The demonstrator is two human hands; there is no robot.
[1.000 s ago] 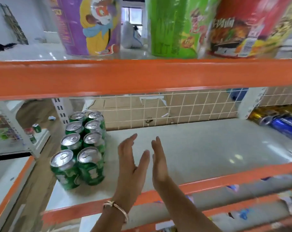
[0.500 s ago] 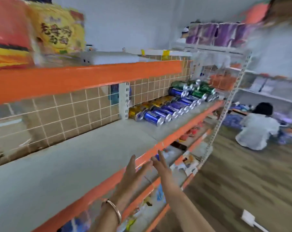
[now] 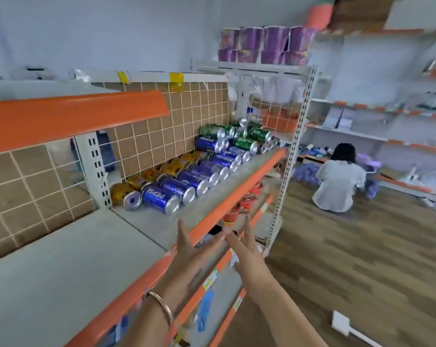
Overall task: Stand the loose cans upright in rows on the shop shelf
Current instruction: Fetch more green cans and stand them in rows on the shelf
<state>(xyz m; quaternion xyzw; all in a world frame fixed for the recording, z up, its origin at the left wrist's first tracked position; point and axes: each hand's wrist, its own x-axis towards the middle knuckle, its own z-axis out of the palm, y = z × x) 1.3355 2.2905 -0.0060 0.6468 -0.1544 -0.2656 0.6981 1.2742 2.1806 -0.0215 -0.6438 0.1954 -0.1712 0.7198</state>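
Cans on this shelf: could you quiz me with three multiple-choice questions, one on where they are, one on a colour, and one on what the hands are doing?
1. Where on the shelf are the cans?
A. At the far end, on their sides
B. At the near end, upright
C. On the floor

2. The Pepsi can is:
A. red
B. blue
C. white

3. The left hand and right hand are:
A. each gripping a can
B. open and empty
C. pressing on cans

Answers: 1 A, they lie sideways well beyond the hands; 2 B, its body is blue; 3 B, the fingers are straight and hold nothing.
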